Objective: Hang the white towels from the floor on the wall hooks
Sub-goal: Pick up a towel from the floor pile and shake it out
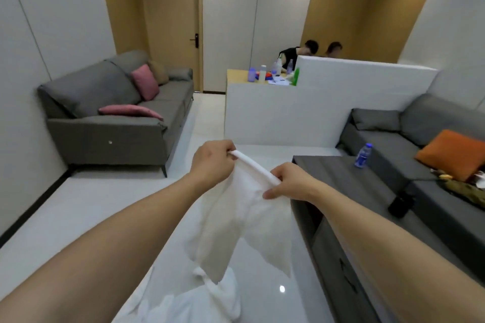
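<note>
Together, the left hand and right hand gripped a white towel's top edge, its length hanging toward the floor.

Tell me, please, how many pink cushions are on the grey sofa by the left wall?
2: one pink cushion stands upright against the backrest of the grey sofa, the other lies flat on its seat. None seems hidden.

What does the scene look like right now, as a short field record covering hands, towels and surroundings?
left hand: grips one end of the held towel's top edge
right hand: pinches the other end
held towel: white, hanging down between the hands
floor towels: white pile below
wall hooks: not in view
nearby: grey cabinet on the right, water bottle on it
</note>
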Motion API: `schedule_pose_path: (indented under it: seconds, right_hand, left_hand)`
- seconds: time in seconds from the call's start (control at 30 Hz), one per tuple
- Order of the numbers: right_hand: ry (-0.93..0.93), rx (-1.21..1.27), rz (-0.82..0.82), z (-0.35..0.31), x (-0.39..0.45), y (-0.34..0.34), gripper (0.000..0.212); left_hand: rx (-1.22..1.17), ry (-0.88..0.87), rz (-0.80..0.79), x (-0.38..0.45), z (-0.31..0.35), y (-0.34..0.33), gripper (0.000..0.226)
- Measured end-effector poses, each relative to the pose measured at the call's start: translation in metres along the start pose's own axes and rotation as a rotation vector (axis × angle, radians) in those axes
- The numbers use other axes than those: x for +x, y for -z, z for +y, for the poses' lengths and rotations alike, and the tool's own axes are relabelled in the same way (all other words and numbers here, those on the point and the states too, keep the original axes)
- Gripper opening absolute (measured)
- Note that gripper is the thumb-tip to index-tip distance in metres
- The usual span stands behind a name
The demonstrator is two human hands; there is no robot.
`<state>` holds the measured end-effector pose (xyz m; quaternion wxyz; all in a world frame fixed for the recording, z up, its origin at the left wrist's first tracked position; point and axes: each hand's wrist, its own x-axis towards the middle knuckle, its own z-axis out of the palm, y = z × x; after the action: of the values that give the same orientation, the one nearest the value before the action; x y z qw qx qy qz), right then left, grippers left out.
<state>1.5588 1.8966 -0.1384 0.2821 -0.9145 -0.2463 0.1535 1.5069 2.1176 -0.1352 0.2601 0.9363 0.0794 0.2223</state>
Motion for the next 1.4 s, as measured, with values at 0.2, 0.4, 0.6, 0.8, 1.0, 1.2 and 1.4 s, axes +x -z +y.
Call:
schedule_pose_path:
  seconds: [0.2,0.4,0.6,0.8,1.0,1.2,1.4]
  right_hand:
    - [-0.07,-0.054,0.278,0.049,-0.074,0.06,0.031]
    - [-0.046,-0.127,0.399,0.089,-0.165,0.121,0.023]
    - [-0.342,-0.275,0.335,0.206,-0.289,0.173,0.028]
    - [-0.362,0.067,0.736,0.28,-0.385,0.212,0.034]
    - [-0.275,0.15,0.879,0.307,-0.44,0.236,0.025]
    - [-0.483,0.102,0.683,0.394,-0.526,0.255,0.023]
    - [-0.574,0.213,0.993,0.464,-0.548,0.284,0.017]
  left_hand:
    - [-0.018,-0.06,-0.116,-0.003,0.093,-0.014,0.025]
    - [-0.194,-0.338,-0.61,-0.062,0.245,-0.095,0.03]
    - [-0.234,-0.274,-0.364,-0.086,0.35,-0.133,0.024]
    - [-0.313,-0.365,-0.503,-0.124,0.454,-0.185,0.021]
    - [-0.55,-0.401,-0.769,-0.201,0.568,-0.245,0.022]
    - [-0.595,-0.424,-0.667,-0.201,0.632,-0.29,0.023]
    - [-0.464,-0.639,-0.991,-0.203,0.714,-0.347,0.025]
